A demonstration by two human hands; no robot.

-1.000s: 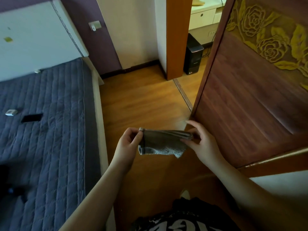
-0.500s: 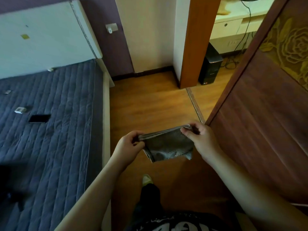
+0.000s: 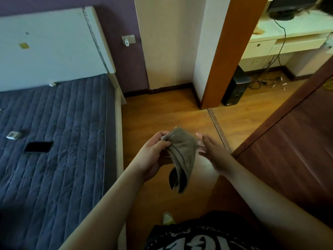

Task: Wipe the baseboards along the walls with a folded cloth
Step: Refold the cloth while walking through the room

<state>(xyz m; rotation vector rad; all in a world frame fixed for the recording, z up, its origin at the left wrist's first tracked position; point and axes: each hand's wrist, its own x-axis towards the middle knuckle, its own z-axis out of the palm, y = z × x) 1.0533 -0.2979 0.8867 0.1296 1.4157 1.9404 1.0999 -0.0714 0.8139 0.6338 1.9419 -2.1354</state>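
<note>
the left hand (image 3: 153, 156) pinches the top corner of the grey-brown cloth (image 3: 182, 156) between thumb and curled fingers, and the cloth hangs down from that grip in loose folds, its lower end dangling free above the wooden floor (image 3: 162, 114). the right hand (image 3: 210, 152) sits just beside the cloth with its fingers straight and relaxed, fingertips close to the cloth's right edge; it is blurred, and whether it touches the fabric cannot be told. both hands are held out in front of the person's body, over the strip of floor between the bed (image 3: 54, 141) and the dark wooden door (image 3: 288, 150).

the bed to the left has a blue quilted cover and a white headboard (image 3: 50, 47); a black phone (image 3: 38, 147) and a small pale object (image 3: 13, 135) lie on the cover. a dark baseboard (image 3: 169, 88) runs along the foot of the far wall, well apart from the cloth. beyond an orange door frame (image 3: 228, 51), a black computer tower (image 3: 235, 87) stands on the floor under a white bench (image 3: 281, 42) with cables trailing nearby. a pale shoe tip (image 3: 168, 217) shows near the bottom edge.
</note>
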